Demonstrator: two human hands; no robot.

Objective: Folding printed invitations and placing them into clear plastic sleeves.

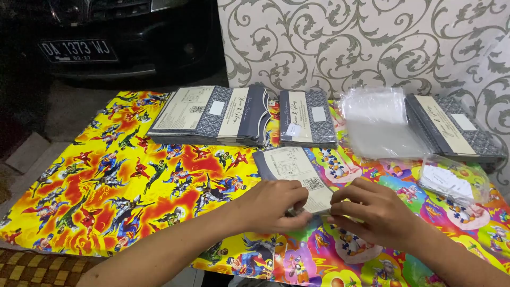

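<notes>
Head view: card stacks [212, 114] beyond hands [276, 204].

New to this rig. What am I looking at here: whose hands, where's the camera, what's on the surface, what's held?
One picture, from a camera worn on a person's head, looking down. No machine: two bare hands. The left hand and right hand together hold a cream and grey printed card at its near end. They work over a bright cartoon-print sheet. Behind lie stacks of similar cards, a pile of clear plastic sleeves, and a clear bag of small white slips.
</notes>
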